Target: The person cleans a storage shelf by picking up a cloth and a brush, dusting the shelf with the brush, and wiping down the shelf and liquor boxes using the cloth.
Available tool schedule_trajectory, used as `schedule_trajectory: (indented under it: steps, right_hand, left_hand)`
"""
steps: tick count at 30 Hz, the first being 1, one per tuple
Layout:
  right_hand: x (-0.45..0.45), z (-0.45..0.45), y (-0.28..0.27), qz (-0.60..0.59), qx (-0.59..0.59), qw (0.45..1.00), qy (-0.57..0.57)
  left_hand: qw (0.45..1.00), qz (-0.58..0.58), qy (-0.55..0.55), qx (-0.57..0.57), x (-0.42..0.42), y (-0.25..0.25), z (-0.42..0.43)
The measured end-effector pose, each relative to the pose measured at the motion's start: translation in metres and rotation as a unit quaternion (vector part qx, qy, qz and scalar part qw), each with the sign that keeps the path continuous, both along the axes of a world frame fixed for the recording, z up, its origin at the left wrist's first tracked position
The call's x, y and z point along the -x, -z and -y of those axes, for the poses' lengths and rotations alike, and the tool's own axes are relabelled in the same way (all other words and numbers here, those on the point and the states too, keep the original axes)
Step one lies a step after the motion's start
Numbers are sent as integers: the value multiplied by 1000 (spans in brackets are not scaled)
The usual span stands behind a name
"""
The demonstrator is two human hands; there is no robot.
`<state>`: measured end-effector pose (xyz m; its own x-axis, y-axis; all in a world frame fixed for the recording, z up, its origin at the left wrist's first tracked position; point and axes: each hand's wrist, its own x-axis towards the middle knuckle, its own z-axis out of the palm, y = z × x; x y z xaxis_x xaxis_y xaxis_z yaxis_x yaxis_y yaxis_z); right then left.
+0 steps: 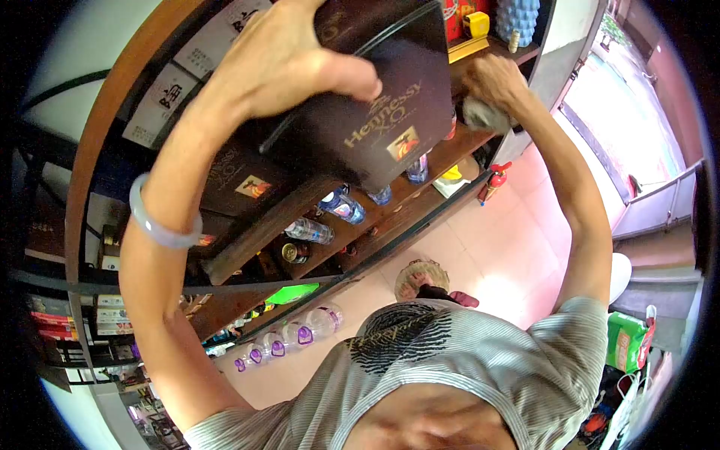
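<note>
My left hand (281,64), below a pale bangle (161,221) on the forearm, grips a dark Hennessy XO box (375,112). Its thumb presses on the front of the box, which is tilted out over the edge of the wooden shelf. Part of the hand is cut off at the top of the view. To the right of the box, my right hand (495,81) is closed on a greyish cloth (486,116) against the shelf board. Another dark Hennessy box (236,172) stands beside the held one, partly behind my left forearm.
Bottles (342,205) and a can (295,252) stand on the lower shelf. A yellow item (475,25) and a blue bumpy vase (517,21) sit at upper right. On the floor are a red fire extinguisher (496,180), a round stool (420,279) and large clear jugs (324,321).
</note>
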<state>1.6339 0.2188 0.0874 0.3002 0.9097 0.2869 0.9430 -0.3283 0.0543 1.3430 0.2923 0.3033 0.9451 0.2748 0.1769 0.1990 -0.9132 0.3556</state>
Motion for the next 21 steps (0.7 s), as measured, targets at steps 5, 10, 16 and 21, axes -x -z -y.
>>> schedule_trajectory:
  steps: [5,10,16,21]
  right_hand:
    - [59,31,-7,-216,24,969,-119]
    - [110,19,-7,-280,-4,953,-119]
    - [133,-16,2,-261,-63,961,-68]
    - [147,-30,4,-243,-88,963,-71]
  left_hand:
    - [998,-44,-15,45,-23,-6,-24]
    - [997,-69,-11,-19,-33,10,-57]
    - [991,-122,21,46,-19,3,-80]
    - [983,-165,16,81,-4,-4,-88]
